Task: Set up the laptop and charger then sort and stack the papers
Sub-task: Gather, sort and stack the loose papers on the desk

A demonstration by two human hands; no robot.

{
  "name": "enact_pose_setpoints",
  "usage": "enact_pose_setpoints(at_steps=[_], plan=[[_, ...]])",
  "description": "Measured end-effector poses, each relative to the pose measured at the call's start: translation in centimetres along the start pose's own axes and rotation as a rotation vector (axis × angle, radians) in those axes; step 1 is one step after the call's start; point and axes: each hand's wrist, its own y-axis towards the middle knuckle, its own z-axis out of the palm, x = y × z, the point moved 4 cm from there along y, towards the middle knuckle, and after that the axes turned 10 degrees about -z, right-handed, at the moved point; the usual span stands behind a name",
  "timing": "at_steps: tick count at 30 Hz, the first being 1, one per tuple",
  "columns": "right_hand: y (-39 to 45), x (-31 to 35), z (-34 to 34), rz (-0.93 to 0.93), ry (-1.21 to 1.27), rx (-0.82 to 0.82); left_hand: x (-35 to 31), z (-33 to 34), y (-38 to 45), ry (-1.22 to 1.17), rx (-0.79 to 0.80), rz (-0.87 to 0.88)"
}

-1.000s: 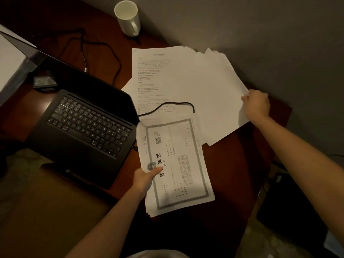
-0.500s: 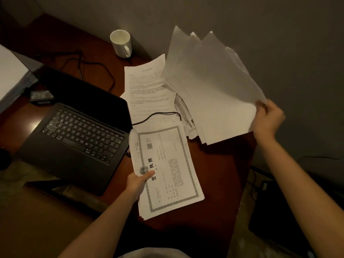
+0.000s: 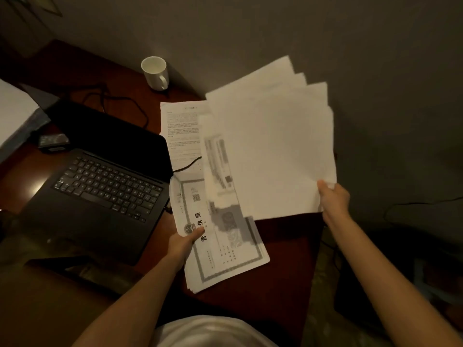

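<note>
Fanned sheaf of white sheets (image 3: 273,146) held up off the desk, blank backs to the camera, edges blurred; right hand (image 3: 334,200) pinches its near right corner, fingers curled round the paper edge; a printed sheet (image 3: 218,169) hangs at the sheaf's left side, blurred. Second stack, topped by a bordered certificate (image 3: 223,246) with large black characters, sits below and left of the sheaf, partly overlapped by it; left hand (image 3: 184,242) grips its left edge, thumb on top by the round seal; whether the stack touches the desk cannot be told. One text page (image 3: 183,131) lies flat on the desk (image 3: 283,249) behind the certificate, half hidden by the sheaf; a black cable (image 3: 188,165) runs across its lower part toward the laptop. Open black laptop (image 3: 105,186) just left of the papers, screen dark, keyboard visible; more black cable (image 3: 117,101) loops on the desk behind it. White mug (image 3: 155,72) upright at the back edge near the wall, apart from the papers; small dark block (image 3: 53,141) left of the laptop screen, too dim to identify; pale stack (image 3: 15,113) at far left edge.
</note>
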Motion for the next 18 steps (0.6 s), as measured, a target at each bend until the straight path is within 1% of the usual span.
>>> enact_pose_setpoints(at_steps=[3, 5, 7, 9, 14, 16, 18], plan=[[-2.3, -4.1, -0.1, 0.098, -0.051, 0.067, -0.1, -0.3, -0.3, 0.002, 0.023, 0.002], [-3.3, -6.1, -0.4, 0.145, -0.106, 0.113, -0.1, -0.3, -0.2, -0.064, 0.098, 0.005], [-3.5, -6.9, -0.8, 0.137, -0.188, 0.182, -0.3, 0.0, -0.3, -0.179, 0.183, 0.018], [-3.0, -6.6, -1.0, 0.089, -0.293, 0.274, -0.4, 0.1, -0.4, -0.219, 0.217, 0.023], [-0.3, -3.9, 0.4, -0.043, -0.492, 0.494, -0.5, -0.2, -0.7, -0.164, 0.158, 0.039], [0.2, -3.0, 1.7, -0.072, -0.518, 0.541, -0.2, -0.3, -1.1, -0.083, 0.097, 0.029], [0.2, -2.5, 3.2, -0.087, -0.54, 0.568, 0.3, -0.4, -1.3, 0.051, 0.04, 0.009]])
